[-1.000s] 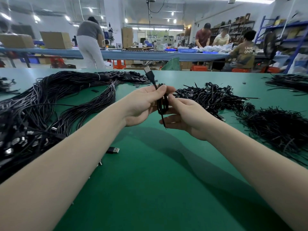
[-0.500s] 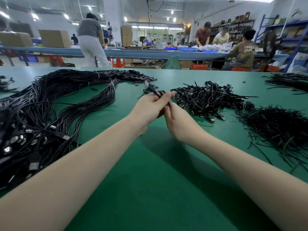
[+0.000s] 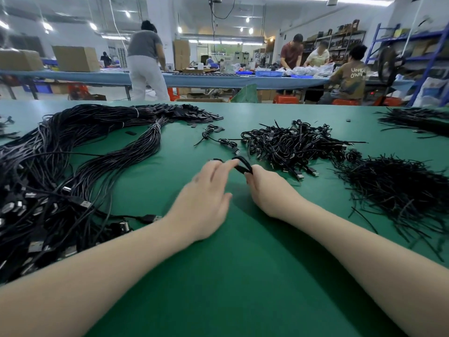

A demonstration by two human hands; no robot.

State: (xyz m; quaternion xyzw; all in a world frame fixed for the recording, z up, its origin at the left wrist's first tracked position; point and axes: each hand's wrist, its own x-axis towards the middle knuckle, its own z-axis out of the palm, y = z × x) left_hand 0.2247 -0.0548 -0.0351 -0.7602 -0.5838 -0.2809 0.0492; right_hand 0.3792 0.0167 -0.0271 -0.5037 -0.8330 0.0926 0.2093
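Lower than a second ago, both hands now sit just above the green table [image 3: 230,276]. My right hand [image 3: 269,190] pinches the coiled cable [image 3: 243,164] between thumb and fingertips, at 12 o'clock from my wrists. My left hand [image 3: 204,198], blurred, lies spread with straight fingers touching that cable. A pile of coils [image 3: 291,144] lies at 1 o'clock, loose ties [image 3: 401,190] at 3, and long cables [image 3: 85,154] at 9.
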